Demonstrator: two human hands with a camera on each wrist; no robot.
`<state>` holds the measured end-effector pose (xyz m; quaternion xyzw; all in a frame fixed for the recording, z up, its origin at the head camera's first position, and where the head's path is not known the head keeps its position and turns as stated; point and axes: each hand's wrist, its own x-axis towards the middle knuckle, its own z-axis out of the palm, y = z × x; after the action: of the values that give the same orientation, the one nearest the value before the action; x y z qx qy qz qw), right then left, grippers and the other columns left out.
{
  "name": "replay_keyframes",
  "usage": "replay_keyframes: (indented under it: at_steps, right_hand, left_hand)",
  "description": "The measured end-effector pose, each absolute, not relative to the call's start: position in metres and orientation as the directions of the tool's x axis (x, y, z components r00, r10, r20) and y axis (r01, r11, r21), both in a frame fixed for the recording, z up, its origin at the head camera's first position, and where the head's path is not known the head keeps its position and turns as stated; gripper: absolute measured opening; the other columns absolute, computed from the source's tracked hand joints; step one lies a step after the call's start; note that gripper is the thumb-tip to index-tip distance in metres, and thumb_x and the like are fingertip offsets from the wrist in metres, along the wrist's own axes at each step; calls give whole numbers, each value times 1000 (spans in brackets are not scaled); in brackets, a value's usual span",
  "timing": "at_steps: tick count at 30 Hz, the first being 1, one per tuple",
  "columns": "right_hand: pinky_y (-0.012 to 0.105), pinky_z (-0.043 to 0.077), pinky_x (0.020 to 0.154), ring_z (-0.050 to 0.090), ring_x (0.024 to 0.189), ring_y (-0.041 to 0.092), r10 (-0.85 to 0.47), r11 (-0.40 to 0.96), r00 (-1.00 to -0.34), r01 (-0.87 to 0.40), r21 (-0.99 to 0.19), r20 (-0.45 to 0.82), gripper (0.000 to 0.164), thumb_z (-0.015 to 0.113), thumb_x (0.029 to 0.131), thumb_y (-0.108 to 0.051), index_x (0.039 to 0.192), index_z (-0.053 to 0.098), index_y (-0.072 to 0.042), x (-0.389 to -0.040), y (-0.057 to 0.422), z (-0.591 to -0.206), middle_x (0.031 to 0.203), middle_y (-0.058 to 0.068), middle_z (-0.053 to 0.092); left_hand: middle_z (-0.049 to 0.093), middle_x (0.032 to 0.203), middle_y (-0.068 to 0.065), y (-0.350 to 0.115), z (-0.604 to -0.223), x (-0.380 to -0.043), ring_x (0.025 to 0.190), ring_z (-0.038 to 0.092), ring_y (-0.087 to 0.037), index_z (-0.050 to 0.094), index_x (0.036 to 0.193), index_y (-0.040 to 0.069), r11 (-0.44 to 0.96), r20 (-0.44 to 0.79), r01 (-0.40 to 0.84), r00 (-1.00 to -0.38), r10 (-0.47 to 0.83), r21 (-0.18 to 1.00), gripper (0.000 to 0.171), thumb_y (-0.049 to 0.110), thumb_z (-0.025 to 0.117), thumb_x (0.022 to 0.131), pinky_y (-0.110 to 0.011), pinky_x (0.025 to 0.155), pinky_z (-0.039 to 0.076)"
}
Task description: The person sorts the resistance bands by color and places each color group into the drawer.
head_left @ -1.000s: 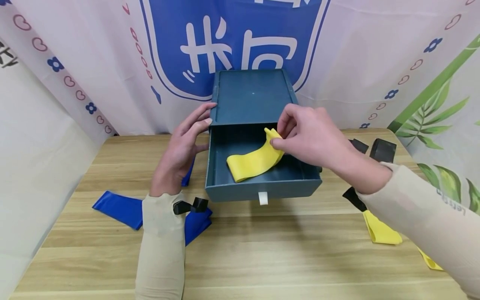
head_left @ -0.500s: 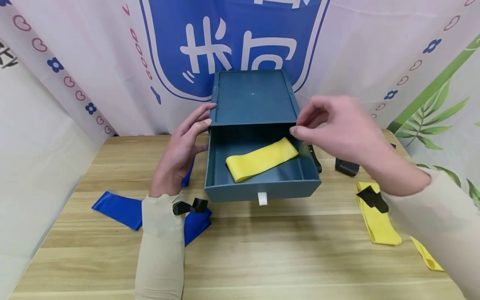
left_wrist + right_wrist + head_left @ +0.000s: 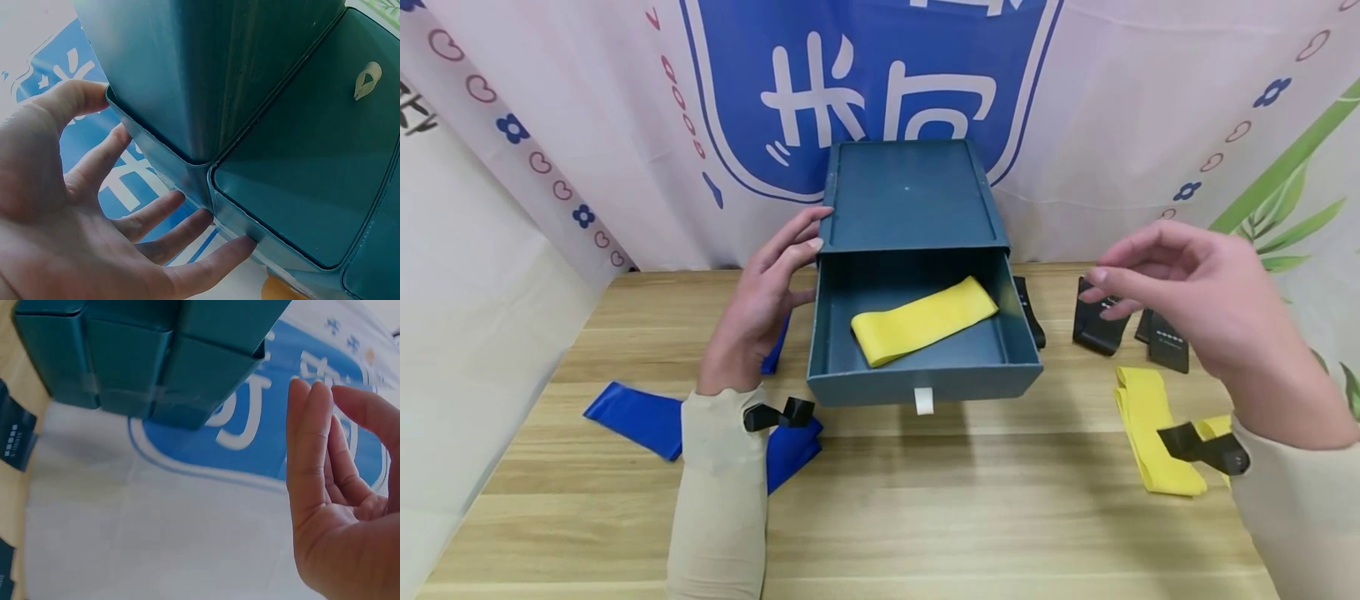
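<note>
A dark teal drawer unit (image 3: 910,196) stands against the back cloth with its top drawer (image 3: 925,385) pulled out. Inside that drawer lies a flat yellow resistance band (image 3: 925,321). My left hand (image 3: 756,304) rests its fingertips and thumb against the unit's left side; in the left wrist view the spread fingers (image 3: 212,265) touch the casing's edge. Off to the right, my right hand (image 3: 1202,300) hovers in the air above black resistance bands (image 3: 1099,321), holding nothing. Its thumb and fingertips come close together in the right wrist view, with bare air between them.
Blue bands (image 3: 640,419) lie on the table's left, partly under my left forearm. Yellow bands (image 3: 1153,437) lie at the right, near more black bands (image 3: 1168,342). A white pull tab (image 3: 924,401) hangs on the drawer front. Printed cloth (image 3: 1075,125) closes off the back.
My right hand has let go of the yellow resistance band, which now lies flat in the drawer, and has moved right, out over the table. The left hand stays put.
</note>
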<state>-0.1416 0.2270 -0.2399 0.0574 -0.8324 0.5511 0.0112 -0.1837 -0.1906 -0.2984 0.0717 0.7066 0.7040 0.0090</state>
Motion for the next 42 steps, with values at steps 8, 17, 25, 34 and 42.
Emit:
replay_keyframes:
  at_steps: [8,17,25,34,42]
  right_hand:
    - [30,64,66,81,80,19,-120,23,-983,-143,-990,139,14,72,97,8,107,75,-1,-138,257,-289,95,6,83]
    - [26,64,68,81,82,15,-139,-33,-986,-89,-995,93,20,66,100,11,110,75,-5,-131,291,-334,97,2,84]
    - [25,63,68,79,85,7,-104,226,-995,-15,-974,-9,17,68,103,0,112,75,-12,-129,326,-356,100,-9,83]
    - [24,59,68,69,83,-6,47,587,-982,173,-791,-180,8,70,106,-25,112,73,-21,-138,362,-380,92,-35,71]
    - [25,60,72,62,86,-8,94,638,-952,282,-716,-291,35,72,105,-39,127,71,-11,-146,375,-394,93,-44,61]
  left_hand:
    - [36,174,-2,-192,-299,-182,157,31,-36,54,158,33,0,83,84,-990,111,996,47,34,52,112,-79,120,33]
    - [36,174,0,-188,-298,-184,157,32,-35,54,158,35,19,82,85,-990,114,996,46,35,52,111,-79,119,33]
    - [37,173,1,-183,-297,-184,157,34,-32,54,158,35,9,83,84,-988,129,996,47,37,53,111,-78,119,36]
    - [41,171,1,-182,-299,-184,155,37,-29,56,157,33,2,94,94,-989,112,996,46,35,53,111,-77,117,38]
    - [42,169,0,-188,-299,-182,153,39,-29,56,156,33,5,96,97,-991,92,995,45,36,53,111,-77,118,38]
